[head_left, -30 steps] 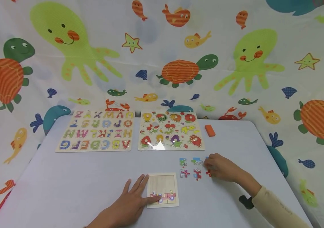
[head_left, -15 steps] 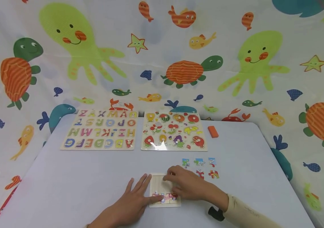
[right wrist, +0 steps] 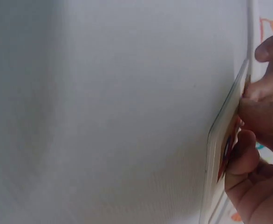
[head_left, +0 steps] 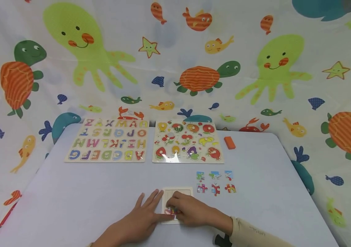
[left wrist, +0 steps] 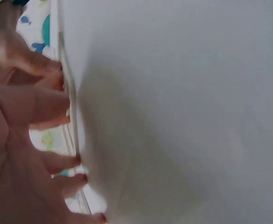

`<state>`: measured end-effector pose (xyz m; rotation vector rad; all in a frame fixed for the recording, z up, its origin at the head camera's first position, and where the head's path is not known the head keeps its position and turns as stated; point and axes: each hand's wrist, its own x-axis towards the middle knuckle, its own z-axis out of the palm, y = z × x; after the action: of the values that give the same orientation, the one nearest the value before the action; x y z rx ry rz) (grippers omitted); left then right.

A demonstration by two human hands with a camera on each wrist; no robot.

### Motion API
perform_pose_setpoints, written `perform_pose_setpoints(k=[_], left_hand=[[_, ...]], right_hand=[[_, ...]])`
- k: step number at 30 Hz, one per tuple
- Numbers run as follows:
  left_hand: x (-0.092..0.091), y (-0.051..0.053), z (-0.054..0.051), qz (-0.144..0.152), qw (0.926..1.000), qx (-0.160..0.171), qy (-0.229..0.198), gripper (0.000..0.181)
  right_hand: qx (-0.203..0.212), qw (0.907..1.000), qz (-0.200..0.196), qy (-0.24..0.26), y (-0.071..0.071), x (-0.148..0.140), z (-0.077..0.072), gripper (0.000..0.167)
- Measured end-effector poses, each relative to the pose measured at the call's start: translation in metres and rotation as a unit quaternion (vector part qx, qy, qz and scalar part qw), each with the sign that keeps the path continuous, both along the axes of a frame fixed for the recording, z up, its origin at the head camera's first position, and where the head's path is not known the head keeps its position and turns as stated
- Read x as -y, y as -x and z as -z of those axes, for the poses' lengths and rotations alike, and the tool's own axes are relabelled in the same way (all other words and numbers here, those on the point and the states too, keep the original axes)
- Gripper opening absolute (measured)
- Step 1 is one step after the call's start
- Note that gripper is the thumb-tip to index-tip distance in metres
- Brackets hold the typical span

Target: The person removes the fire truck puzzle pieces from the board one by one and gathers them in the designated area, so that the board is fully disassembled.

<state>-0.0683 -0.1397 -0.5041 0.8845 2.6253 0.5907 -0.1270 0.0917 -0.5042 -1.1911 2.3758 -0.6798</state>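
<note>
Left hand splayed, you're bracing the tray; right hand pinching a piece, likely fitting it; next: align, press.

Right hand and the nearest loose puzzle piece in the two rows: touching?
Apart. The head view shows bare white tabletop between the right hand and that loose puzzle piece.

The left hand fills the lower left, its thumb reaching to the edge of a thin, pale board seen nearly edge-on, and its spread fingertips lying along that same edge. Above it, the right hand brings its fingers in close to the board; what lies between them is hidden. The white desk takes up most of the view, crossed by a soft shadow. Behind the hands shows a cloth printed with blue and teal shapes.
</note>
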Motion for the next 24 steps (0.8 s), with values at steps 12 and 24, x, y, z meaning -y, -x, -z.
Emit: perform_pose_setpoints(k=[12, 24], left_hand=[[0.0069, -0.0037, -0.0036, 0.016, 0.9988, 0.043, -0.018, 0.054], [0.0060, -0.0057, -0.0045, 0.006, 0.9982, 0.055, -0.022, 0.053]], right_hand=[[0.048, 0.9976, 0.049, 0.011, -0.0005, 0.0018, 0.0025, 0.038], [0.075, 0.9940, 0.060, 0.052, -0.0020, 0.0037, 0.0025, 0.032]])
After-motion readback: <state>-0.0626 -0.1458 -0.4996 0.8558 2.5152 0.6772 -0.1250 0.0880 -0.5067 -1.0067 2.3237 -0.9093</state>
